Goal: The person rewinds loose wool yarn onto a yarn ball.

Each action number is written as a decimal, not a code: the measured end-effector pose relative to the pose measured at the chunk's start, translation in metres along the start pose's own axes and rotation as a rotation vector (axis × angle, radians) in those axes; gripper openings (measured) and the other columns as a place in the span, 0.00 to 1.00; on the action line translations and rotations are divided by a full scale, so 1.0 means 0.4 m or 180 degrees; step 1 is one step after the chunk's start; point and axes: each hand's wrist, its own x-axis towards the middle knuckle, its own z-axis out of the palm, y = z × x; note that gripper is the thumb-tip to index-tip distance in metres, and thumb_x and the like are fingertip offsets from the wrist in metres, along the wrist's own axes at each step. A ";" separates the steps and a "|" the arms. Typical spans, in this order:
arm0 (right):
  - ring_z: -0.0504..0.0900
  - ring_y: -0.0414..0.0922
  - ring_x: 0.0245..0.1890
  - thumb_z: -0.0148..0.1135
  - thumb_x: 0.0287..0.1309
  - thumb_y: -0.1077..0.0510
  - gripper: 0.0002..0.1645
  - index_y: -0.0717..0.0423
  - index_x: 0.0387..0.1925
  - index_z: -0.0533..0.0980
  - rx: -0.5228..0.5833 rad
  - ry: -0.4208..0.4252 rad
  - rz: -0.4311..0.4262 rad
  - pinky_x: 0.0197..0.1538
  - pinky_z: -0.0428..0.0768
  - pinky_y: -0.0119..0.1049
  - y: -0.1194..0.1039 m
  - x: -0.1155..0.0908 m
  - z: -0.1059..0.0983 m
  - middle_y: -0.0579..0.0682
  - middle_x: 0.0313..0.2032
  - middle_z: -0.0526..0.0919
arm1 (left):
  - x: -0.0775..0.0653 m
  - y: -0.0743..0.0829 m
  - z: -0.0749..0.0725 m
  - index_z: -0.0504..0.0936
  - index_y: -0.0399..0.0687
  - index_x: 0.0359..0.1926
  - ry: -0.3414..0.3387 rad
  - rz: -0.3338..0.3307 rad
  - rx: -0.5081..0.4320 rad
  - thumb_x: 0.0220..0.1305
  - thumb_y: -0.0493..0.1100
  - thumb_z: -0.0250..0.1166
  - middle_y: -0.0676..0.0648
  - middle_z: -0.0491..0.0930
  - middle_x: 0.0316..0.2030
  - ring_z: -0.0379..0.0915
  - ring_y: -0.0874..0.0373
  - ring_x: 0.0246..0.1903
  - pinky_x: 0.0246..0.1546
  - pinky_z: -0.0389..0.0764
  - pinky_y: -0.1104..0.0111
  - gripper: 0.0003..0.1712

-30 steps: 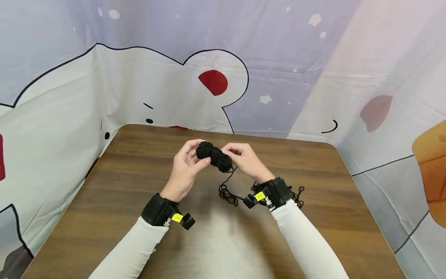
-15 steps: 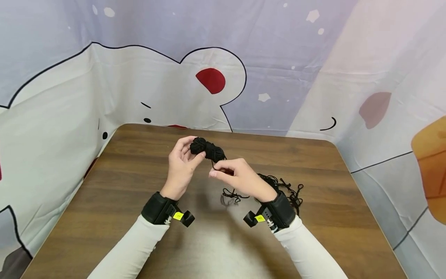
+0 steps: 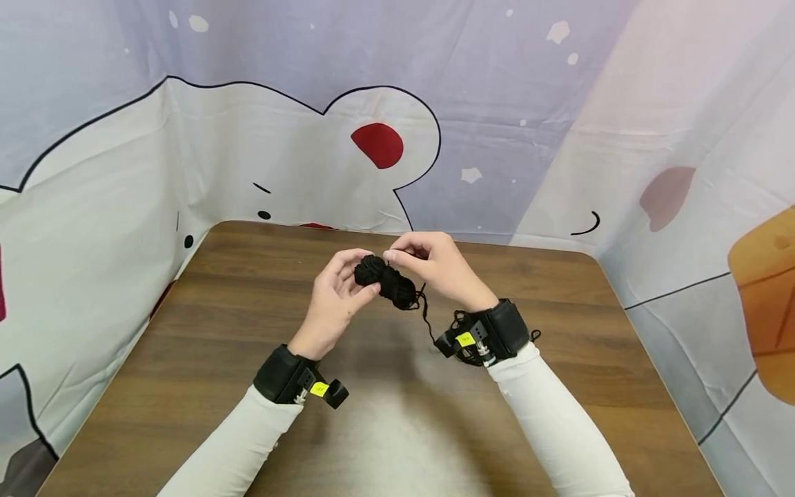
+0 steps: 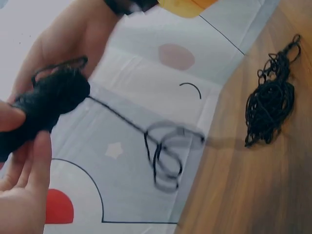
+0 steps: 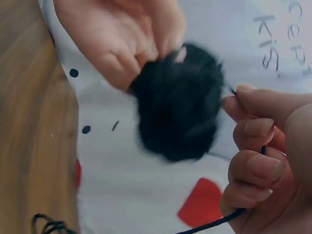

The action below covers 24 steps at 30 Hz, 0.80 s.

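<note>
A wound bundle of black cord [image 3: 388,281] is held above the table by my left hand [image 3: 332,300], thumb on the near side and fingers behind. In the right wrist view the bundle [image 5: 180,107] is blurred. My right hand [image 3: 444,269] pinches the loose cord between thumb and forefinger beside the bundle's upper side. Its other fingers [image 5: 253,165] curl over the strand, which trails out below them. From the bundle's end a looped length of cord [image 4: 163,156] hangs in the left wrist view.
A tangled pile of black cord [image 4: 270,109] lies on the wooden table [image 3: 236,290], partly hidden behind the right wrist in the head view. A printed cloth [image 3: 279,152] hangs round the table's back and sides.
My right hand dipped below the bundle's right end, then rose to its upper side with the strand. The bundle shifted slightly left and back, held by my left hand throughout.
</note>
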 end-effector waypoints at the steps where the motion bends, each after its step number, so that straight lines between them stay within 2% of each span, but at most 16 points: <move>1: 0.65 0.38 0.20 0.65 0.61 0.53 0.07 0.52 0.33 0.84 0.0089 0.0009 0.0070 0.24 0.64 0.29 0.011 0.003 0.001 0.45 0.23 0.77 | -0.002 0.001 0.001 0.68 0.40 0.59 -0.0043 -0.0013 -0.0030 0.56 0.24 0.64 0.47 0.75 0.53 0.76 0.60 0.51 0.52 0.79 0.74 0.30; 3: 0.66 0.38 0.22 0.65 0.61 0.54 0.08 0.54 0.34 0.83 0.0264 0.0013 0.0195 0.26 0.66 0.29 0.035 0.006 0.005 0.45 0.25 0.79 | -0.005 0.004 0.004 0.68 0.41 0.60 -0.0113 -0.0026 -0.0082 0.57 0.25 0.64 0.48 0.76 0.53 0.76 0.60 0.51 0.50 0.79 0.74 0.30; 7: 0.70 0.37 0.22 0.62 0.63 0.55 0.09 0.57 0.36 0.82 0.0629 -0.0048 0.0399 0.26 0.70 0.29 0.080 -0.005 0.025 0.43 0.25 0.79 | -0.006 0.010 0.007 0.68 0.42 0.60 -0.0137 -0.0050 -0.0264 0.57 0.25 0.62 0.47 0.76 0.52 0.76 0.59 0.49 0.48 0.80 0.73 0.30; 11: 0.73 0.36 0.24 0.58 0.65 0.61 0.08 0.63 0.36 0.79 0.0994 -0.0159 0.0502 0.28 0.73 0.29 0.117 -0.029 0.060 0.41 0.25 0.79 | 0.001 0.012 0.010 0.68 0.43 0.59 -0.0004 -0.0065 -0.0493 0.57 0.23 0.61 0.47 0.76 0.52 0.76 0.58 0.49 0.49 0.81 0.73 0.29; 15: 0.67 0.35 0.20 0.54 0.65 0.64 0.07 0.65 0.36 0.77 0.1152 -0.0227 0.0544 0.25 0.67 0.27 0.128 -0.063 0.097 0.43 0.20 0.72 | 0.005 0.011 0.010 0.67 0.43 0.59 0.0177 -0.0086 -0.0677 0.59 0.23 0.59 0.47 0.74 0.53 0.75 0.58 0.51 0.52 0.80 0.73 0.28; 17: 0.62 0.36 0.17 0.51 0.68 0.63 0.11 0.66 0.36 0.78 0.1112 -0.0268 0.0499 0.22 0.62 0.27 0.122 -0.080 0.109 0.44 0.18 0.69 | 0.006 0.011 0.008 0.66 0.43 0.59 0.0264 -0.0084 -0.0705 0.60 0.23 0.59 0.46 0.74 0.54 0.74 0.57 0.54 0.54 0.79 0.73 0.28; 19: 0.62 0.35 0.17 0.50 0.71 0.60 0.14 0.65 0.39 0.79 0.0953 -0.0332 0.0445 0.21 0.63 0.27 0.111 -0.096 0.115 0.45 0.18 0.68 | 0.006 0.010 0.006 0.65 0.42 0.60 0.0354 -0.0077 -0.0698 0.61 0.24 0.59 0.46 0.73 0.55 0.73 0.56 0.55 0.55 0.78 0.73 0.27; 24: 0.68 0.37 0.20 0.53 0.70 0.54 0.14 0.55 0.38 0.82 0.0246 -0.0494 0.0206 0.26 0.70 0.28 0.051 -0.116 0.105 0.44 0.22 0.73 | 0.008 0.007 -0.001 0.65 0.39 0.61 0.0556 -0.0051 -0.0398 0.61 0.25 0.60 0.46 0.74 0.55 0.73 0.55 0.56 0.54 0.78 0.74 0.28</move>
